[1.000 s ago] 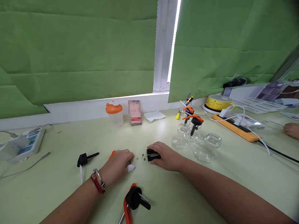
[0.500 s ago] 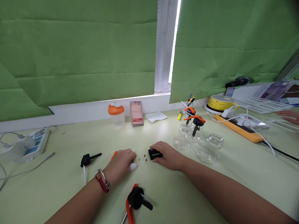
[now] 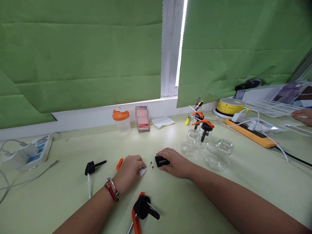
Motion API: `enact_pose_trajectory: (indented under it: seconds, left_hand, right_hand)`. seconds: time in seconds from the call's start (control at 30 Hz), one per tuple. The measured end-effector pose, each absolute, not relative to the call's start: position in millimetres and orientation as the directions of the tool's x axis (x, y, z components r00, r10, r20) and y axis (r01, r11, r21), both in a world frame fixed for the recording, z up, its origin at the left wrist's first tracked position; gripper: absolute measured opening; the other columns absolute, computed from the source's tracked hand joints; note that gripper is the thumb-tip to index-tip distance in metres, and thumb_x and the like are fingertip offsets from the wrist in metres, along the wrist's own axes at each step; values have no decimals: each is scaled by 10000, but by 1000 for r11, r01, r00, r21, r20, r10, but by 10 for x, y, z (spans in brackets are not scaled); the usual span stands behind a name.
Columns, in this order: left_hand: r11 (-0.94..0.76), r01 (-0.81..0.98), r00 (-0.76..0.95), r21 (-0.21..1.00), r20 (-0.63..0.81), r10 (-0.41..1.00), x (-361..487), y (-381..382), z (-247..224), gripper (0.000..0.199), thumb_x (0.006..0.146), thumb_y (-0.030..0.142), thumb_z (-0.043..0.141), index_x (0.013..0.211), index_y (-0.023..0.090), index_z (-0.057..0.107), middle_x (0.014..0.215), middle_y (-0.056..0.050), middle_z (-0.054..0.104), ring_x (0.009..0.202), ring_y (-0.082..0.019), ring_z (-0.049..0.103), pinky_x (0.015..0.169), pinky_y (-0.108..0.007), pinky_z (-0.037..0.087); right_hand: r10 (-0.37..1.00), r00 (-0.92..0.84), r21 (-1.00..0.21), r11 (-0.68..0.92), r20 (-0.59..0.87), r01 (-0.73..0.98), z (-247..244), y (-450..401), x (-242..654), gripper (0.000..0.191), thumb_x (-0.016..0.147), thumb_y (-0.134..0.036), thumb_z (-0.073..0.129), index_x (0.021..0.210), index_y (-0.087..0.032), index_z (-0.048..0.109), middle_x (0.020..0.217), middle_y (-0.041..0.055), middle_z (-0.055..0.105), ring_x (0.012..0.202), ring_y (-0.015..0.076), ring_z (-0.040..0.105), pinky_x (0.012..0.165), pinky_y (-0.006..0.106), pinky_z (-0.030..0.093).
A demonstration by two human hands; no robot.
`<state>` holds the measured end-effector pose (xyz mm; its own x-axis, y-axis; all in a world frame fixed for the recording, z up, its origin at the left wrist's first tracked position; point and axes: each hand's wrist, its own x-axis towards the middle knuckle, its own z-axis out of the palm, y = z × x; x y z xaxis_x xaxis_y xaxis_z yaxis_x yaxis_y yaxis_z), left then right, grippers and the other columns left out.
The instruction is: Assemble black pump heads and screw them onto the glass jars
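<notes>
My right hand [image 3: 175, 163] is closed around a black block [image 3: 162, 161] with a row of small pale marks, resting on the table. My left hand [image 3: 131, 169] is closed just to its left, fingertips down at the tabletop. A white wrap or scrap [image 3: 142, 171] shows at its thumb; what the fingers pinch, if anything, is hidden. Between the hands lie a small brown piece [image 3: 151, 162] and another brown piece [image 3: 152, 167], too tiny to name. An orange part [image 3: 119, 164] sticks out behind my left hand.
Black-headed tools with metal rods [image 3: 90, 167] and an orange-handled one [image 3: 143, 208] lie left and near. Glass jars [image 3: 223, 151] stand right. Behind are an orange-lidded cup [image 3: 122, 122], a blurred pink box [image 3: 142, 119] and a tissue [image 3: 162, 122]. Another person's hand [image 3: 303, 116] shows far right.
My left hand has shifted slightly right, toward the small pieces, and its fingertips now reach where a tiny silvery piece lay. My right hand and the black block have stayed put.
</notes>
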<state>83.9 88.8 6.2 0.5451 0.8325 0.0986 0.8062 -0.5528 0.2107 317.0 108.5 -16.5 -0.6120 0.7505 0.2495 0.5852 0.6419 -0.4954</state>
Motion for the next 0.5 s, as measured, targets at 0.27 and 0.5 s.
enact_pose_trajectory:
  seconds: [0.27,0.5]
  left_hand:
    - [-554,812,540,184,124,832,880,890,32,214,799,140,480,723,217,664,748,-17,626,722,-166,552,701,-310,384]
    - [-540,799,484,264,251,839,790,776,478,236,878,263,445,806,192,658,780,-54,620,740,-192,551,699,-349,435]
  right_hand:
    - [737,-622,-486,659,264,574,-155,1075,3187,484,764,-290,648,1214,-165,520,1175,102,587,1122,267,473,974,429,388]
    - [710,-621,-453,698,333,555,-161,1068,3196,493,780,-322,638,1226,-152,516,1217,117,568,1144,263,458,992,433,383]
